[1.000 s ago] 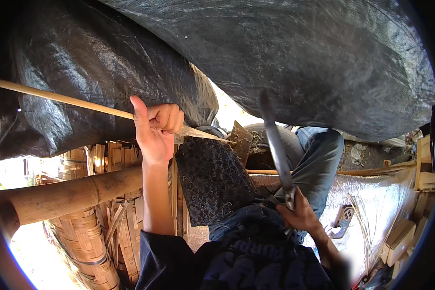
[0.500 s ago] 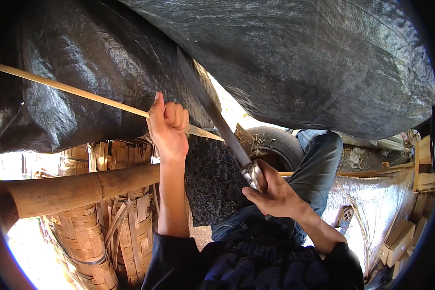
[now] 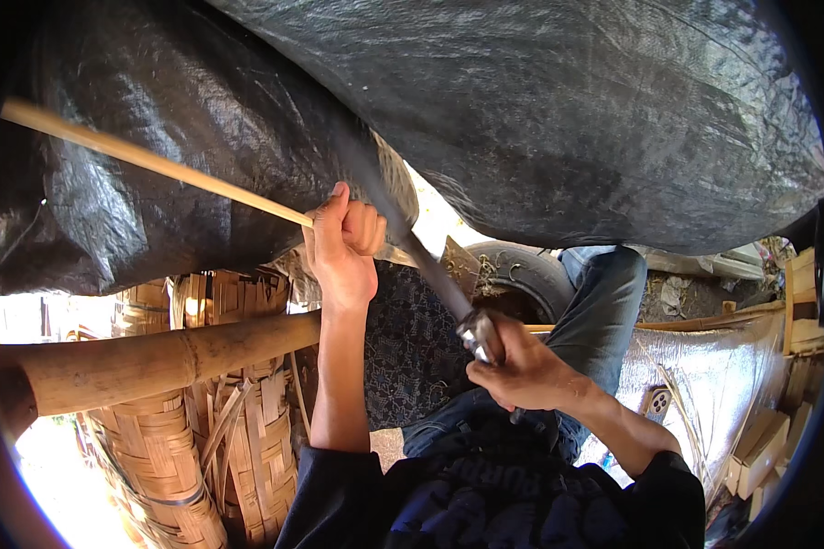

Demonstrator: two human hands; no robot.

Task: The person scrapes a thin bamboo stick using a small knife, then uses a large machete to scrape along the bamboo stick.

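The left hand (image 3: 343, 242) is clamped around a thin bamboo strip (image 3: 156, 165) that slants above the thick bamboo pole (image 3: 156, 357). The right hand (image 3: 522, 371), right of the pole, grips a knife (image 3: 412, 247) whose blade meets the strip.

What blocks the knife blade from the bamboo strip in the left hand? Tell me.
Nothing visible does. The left hand grips the thin bamboo strip, and the blade of the knife held in the right hand already lies against the strip right beside the left fist. Only the black tarp hangs behind them.
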